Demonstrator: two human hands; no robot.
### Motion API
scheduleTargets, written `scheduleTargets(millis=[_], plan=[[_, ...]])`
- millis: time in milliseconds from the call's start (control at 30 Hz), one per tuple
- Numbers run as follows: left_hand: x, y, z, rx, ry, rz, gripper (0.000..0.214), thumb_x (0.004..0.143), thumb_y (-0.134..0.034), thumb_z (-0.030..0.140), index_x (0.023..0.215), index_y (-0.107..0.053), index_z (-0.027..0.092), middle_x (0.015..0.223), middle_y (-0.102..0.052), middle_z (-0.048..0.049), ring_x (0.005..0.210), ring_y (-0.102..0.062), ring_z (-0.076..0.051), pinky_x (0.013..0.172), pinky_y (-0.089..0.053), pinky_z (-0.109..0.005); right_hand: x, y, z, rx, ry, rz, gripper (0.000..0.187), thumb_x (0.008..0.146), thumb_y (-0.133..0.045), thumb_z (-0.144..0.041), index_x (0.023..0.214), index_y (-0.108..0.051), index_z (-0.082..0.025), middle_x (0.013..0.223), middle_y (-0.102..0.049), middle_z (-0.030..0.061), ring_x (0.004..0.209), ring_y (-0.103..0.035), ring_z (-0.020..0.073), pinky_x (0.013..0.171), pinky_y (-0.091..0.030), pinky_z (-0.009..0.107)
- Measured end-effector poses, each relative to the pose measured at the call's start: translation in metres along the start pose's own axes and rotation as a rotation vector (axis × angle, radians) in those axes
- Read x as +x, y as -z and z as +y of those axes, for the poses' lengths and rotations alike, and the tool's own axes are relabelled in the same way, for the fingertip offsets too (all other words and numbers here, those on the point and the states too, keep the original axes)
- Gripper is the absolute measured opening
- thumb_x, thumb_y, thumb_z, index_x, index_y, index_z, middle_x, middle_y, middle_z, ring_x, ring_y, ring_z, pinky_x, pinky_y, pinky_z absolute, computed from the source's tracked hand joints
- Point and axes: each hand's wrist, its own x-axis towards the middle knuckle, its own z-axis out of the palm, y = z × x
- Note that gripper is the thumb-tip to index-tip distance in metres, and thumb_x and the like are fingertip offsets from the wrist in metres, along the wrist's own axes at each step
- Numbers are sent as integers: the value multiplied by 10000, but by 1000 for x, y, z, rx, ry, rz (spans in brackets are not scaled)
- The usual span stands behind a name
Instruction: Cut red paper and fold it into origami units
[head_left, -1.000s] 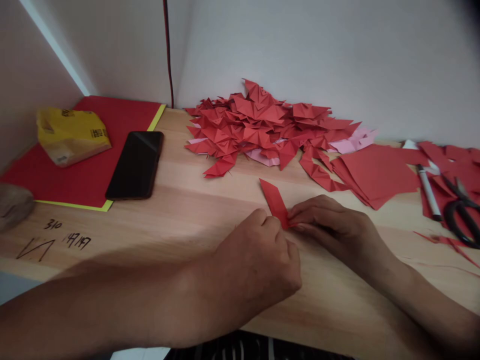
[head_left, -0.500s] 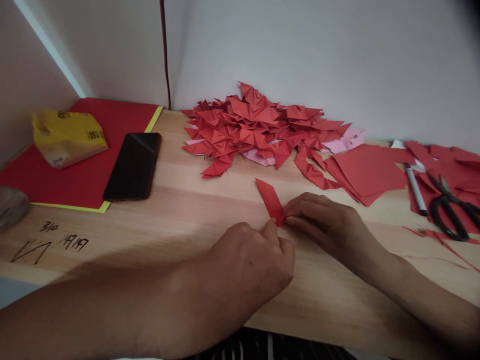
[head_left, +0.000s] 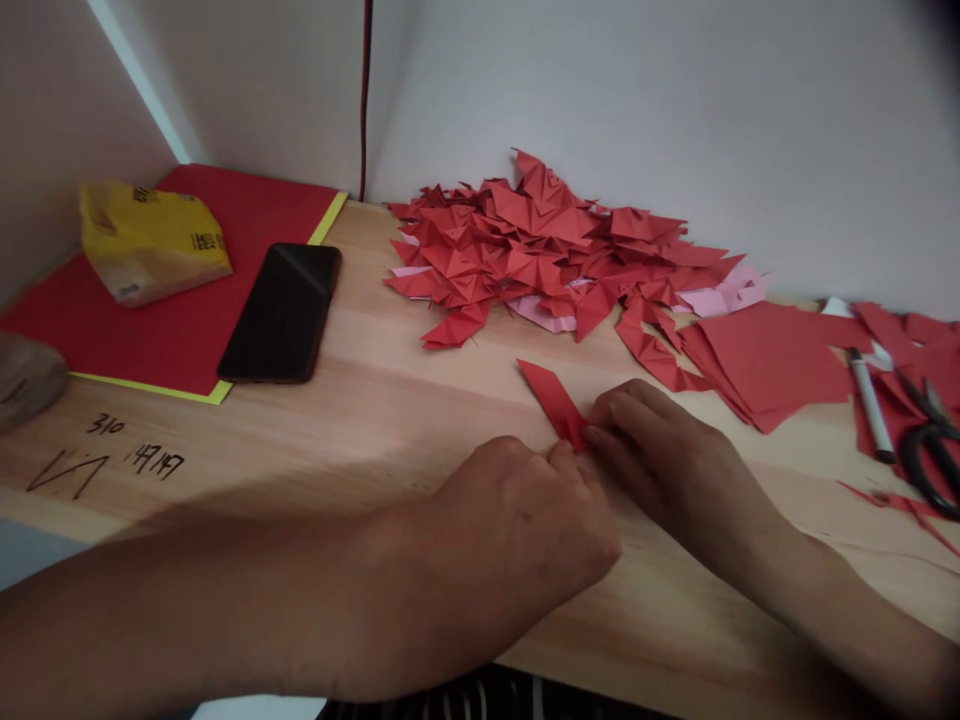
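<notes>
A folded strip of red paper [head_left: 553, 394] slants up and to the left from between my hands, just above the wooden table. My left hand [head_left: 536, 530] is closed, its curled fingertips pinching the strip's near end. From the right, the fingers of my right hand [head_left: 660, 450] are pressed together on the same end. Both sets of fingers hide that end and its folds. Behind the strip rises a large heap of folded red paper pieces [head_left: 540, 235], with some pink ones among them.
Red paper sheets [head_left: 780, 360] lie right of the heap, near a marker [head_left: 871, 405] and black-handled scissors [head_left: 930, 460]. To the left are a phone [head_left: 281, 315], a large red sheet [head_left: 172, 350] and a yellow package [head_left: 154, 240]. Handwriting marks the table [head_left: 360, 400].
The whole view has shifted, so most things appear farther right. The red strip leans more to the left, and my hands remain together at its near end.
</notes>
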Motion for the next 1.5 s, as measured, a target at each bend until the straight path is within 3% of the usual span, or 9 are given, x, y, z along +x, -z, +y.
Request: scheduleTargets(millis=[233,400,533,700,867,1033,1167,1500], plan=[[-1,-7,-1,15,19,29,177,723,-588,39,874,-615,127,870,-678,-78,668,-579,-171,603,-498,-313,-2,-2,8,130,71,46,117,963,-467,-231,867,-535,-232,951,-606,62,832,-604,183,698,-495,317],[-6,-6,-1,35,18,29,190,702,-642,64,869,-608,146,894,-676,-75,694,-579,-179,642,-492,-332,1,-2,5,160,13,56,115,942,-509,-253,843,-568,-243,798,-645,26,682,-614,172,595,-469,308],[-9,-5,1,-7,-32,46,185,680,-678,94,840,-609,154,912,-681,-83,692,-571,-173,635,-483,-322,3,-1,3,122,-23,45,130,937,-518,-265,819,-563,-237,783,-638,22,649,-597,163,577,-445,302],[-5,-8,3,3,7,72,162,721,-651,85,870,-622,138,915,-685,-94,692,-574,-169,632,-477,-317,3,-3,0,68,-35,40,131,943,-505,-277,822,-528,-231,774,-616,24,657,-581,170,567,-417,300],[2,-8,1,0,18,76,114,763,-609,63,856,-630,125,808,-669,-73,607,-553,-145,519,-446,-271,3,-5,-2,9,-43,45,157,948,-478,-290,806,-494,-224,772,-586,30,663,-555,173,569,-400,297],[7,-16,3,60,42,200,138,764,-541,10,763,-629,116,698,-645,-69,564,-543,-149,488,-418,-271,4,-6,-1,-25,-41,37,159,943,-470,-286,799,-487,-222,768,-579,33,656,-537,174,568,-388,297],[7,-19,5,69,47,228,139,747,-537,9,728,-614,123,665,-615,-60,582,-539,-168,512,-416,-298,5,-6,-1,-40,-45,43,165,939,-461,-289,789,-475,-223,752,-566,29,646,-525,177,563,-382,302],[6,-23,11,136,75,232,180,806,-531,79,889,-690,65,805,-664,-130,669,-550,-195,528,-424,-307,5,-7,-1,-34,-34,26,161,936,-444,-280,786,-453,-225,761,-545,31,666,-514,185,584,-390,313]])
